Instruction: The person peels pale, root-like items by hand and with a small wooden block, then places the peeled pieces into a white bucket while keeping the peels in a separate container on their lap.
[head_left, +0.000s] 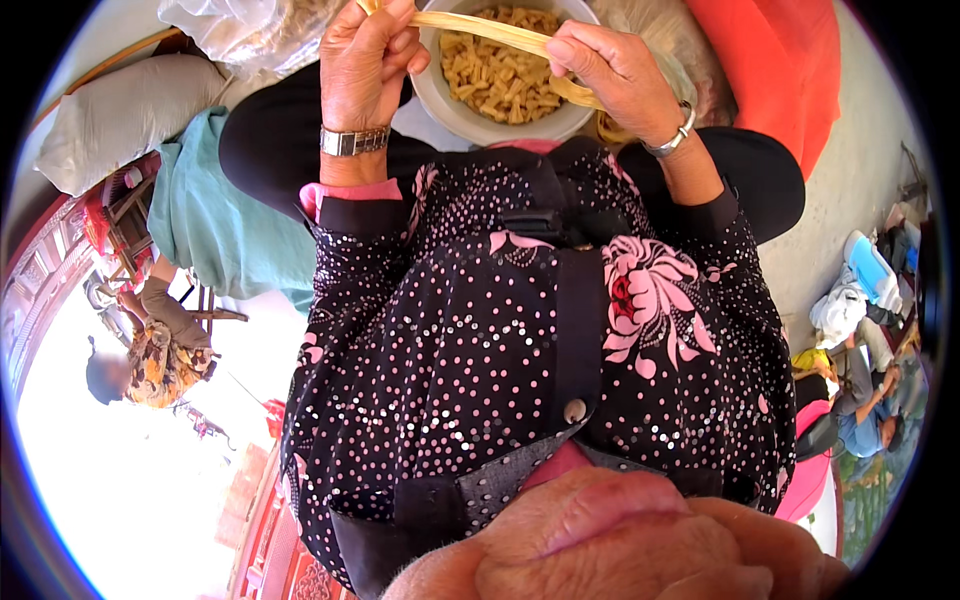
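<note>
A pale yellow flexible strip (487, 28) stretches between my two hands, above a bowl. My left hand (364, 71), with a metal-band watch on its wrist, pinches one end near the top edge of the view. The other part is gripped between the thumb and fingers of my right hand (615, 75), which wears a silver bangle. From there a loop of the strip hangs beneath the fingers. Under the strip, the round white bowl (429, 97) holds many short yellow-brown pieces (502, 82). More yellow strip material (613, 129) lies below my right wrist.
Clear plastic bags (251, 30) lie at the upper left, beside a stuffed pale sack (124, 116). Teal cloth (225, 210) hangs to my left, and red cloth (780, 67) lies at right. A person (165, 360) sits at left; another person (862, 427) is at far right.
</note>
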